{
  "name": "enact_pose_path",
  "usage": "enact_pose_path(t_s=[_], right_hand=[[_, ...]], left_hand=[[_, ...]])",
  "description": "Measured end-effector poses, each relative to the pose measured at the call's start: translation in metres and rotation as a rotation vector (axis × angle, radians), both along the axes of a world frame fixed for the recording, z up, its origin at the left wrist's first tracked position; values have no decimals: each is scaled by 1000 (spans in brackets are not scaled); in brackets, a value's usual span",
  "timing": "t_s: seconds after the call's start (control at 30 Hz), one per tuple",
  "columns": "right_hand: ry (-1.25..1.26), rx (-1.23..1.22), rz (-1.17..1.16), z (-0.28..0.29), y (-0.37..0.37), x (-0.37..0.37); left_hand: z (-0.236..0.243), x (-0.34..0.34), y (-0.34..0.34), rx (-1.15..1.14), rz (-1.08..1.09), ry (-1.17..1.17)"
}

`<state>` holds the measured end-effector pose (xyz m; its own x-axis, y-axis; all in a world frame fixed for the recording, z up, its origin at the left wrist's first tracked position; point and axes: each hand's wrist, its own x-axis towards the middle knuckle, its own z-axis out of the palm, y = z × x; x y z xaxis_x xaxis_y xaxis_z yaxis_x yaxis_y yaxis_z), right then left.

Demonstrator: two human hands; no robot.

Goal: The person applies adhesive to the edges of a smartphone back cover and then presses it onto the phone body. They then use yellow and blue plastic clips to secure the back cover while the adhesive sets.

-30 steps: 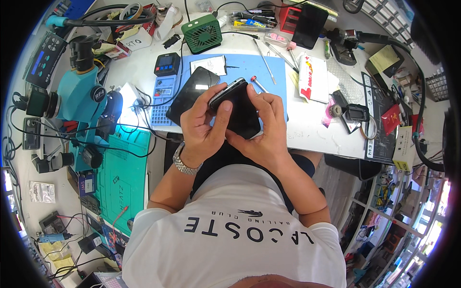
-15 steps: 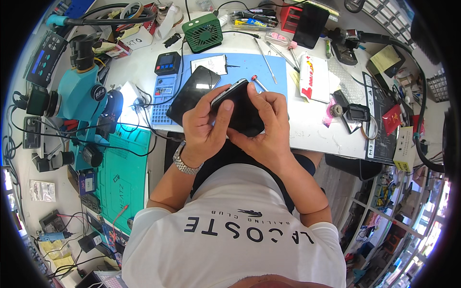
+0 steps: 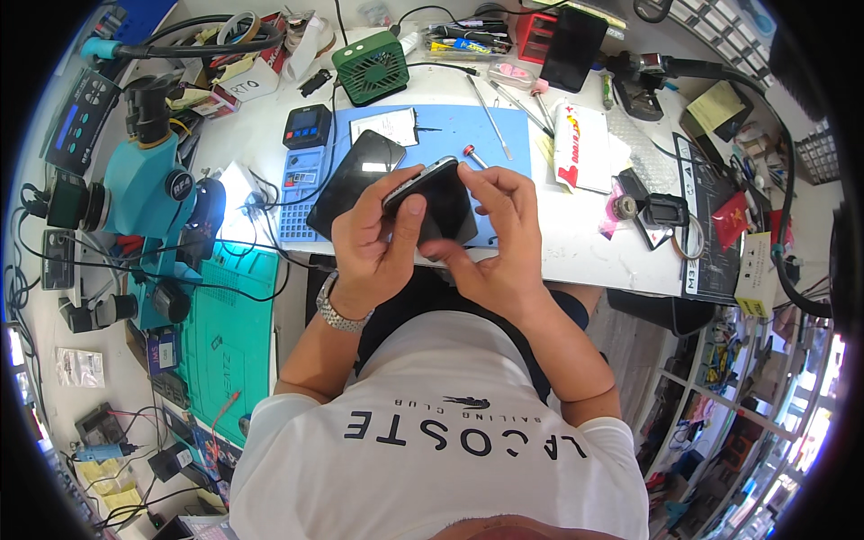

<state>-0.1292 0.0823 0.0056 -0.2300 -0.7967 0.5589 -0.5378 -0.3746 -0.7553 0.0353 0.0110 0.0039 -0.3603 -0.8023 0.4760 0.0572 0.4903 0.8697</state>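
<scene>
A dark smartphone [image 3: 443,202] is tilted between my hands above the desk's front edge. My left hand [image 3: 376,241], with a metal watch at the wrist, is closed on its left side, the thumb over the front. My right hand [image 3: 499,238] has its index fingertip at the phone's upper right corner; its thumb, smeared by motion, is by the lower edge. Behind my left hand, a larger black tablet-like device [image 3: 346,193] lies on the blue mat [image 3: 432,130]. A red-topped screwdriver [image 3: 474,156] lies just beyond the phone.
A teal microscope [image 3: 139,193] stands at left, above a green work mat [image 3: 229,337]. A green fan [image 3: 371,70] and a small black-and-blue device [image 3: 307,126] stand behind the blue mat. Tweezers [image 3: 490,117] and a red-and-white packet [image 3: 576,148] lie to the right. Cables cross the left side.
The phone has tilted, with its front turned differently. My right thumb has shifted and is blurred. The whole view has moved slightly.
</scene>
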Motion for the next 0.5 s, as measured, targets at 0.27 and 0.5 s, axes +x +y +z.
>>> enact_pose_path(t_s=[0.27, 0.5], right_hand=[[-308, 125, 297, 18, -12, -32], [-248, 33, 239, 20, -12, -31]], left_hand=[[5, 2, 2, 19, -154, -12], [6, 1, -2, -54, -195, -36]])
